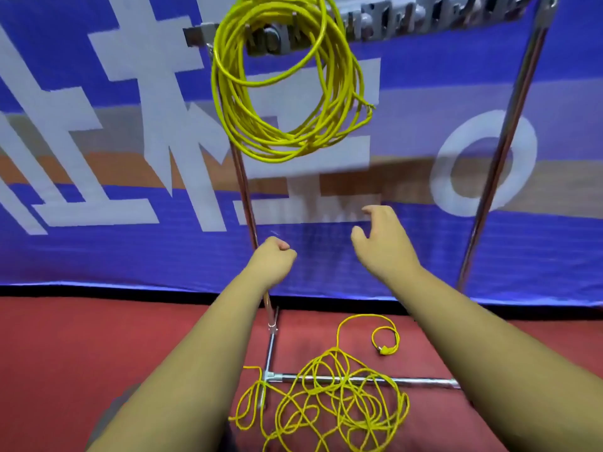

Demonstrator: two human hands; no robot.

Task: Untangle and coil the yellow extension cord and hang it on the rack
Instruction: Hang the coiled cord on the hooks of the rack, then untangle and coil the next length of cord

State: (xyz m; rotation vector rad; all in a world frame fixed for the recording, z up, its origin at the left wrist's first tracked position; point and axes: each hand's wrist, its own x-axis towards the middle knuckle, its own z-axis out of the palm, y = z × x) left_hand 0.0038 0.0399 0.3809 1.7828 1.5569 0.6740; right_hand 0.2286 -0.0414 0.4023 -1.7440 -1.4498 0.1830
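A neat coil of yellow extension cord hangs from the grey top bar of the rack, near its left end. A second yellow cord lies in a loose tangle on the red floor, draped over the rack's base bar, with its plug end curled off to the right. My left hand is a closed fist in front of the rack's left pole, and nothing shows in it. My right hand hovers below the coil with fingers relaxed, holding nothing.
The rack's right pole rises at the right. A blue banner with white characters hangs right behind the rack. Red carpet covers the floor in front.
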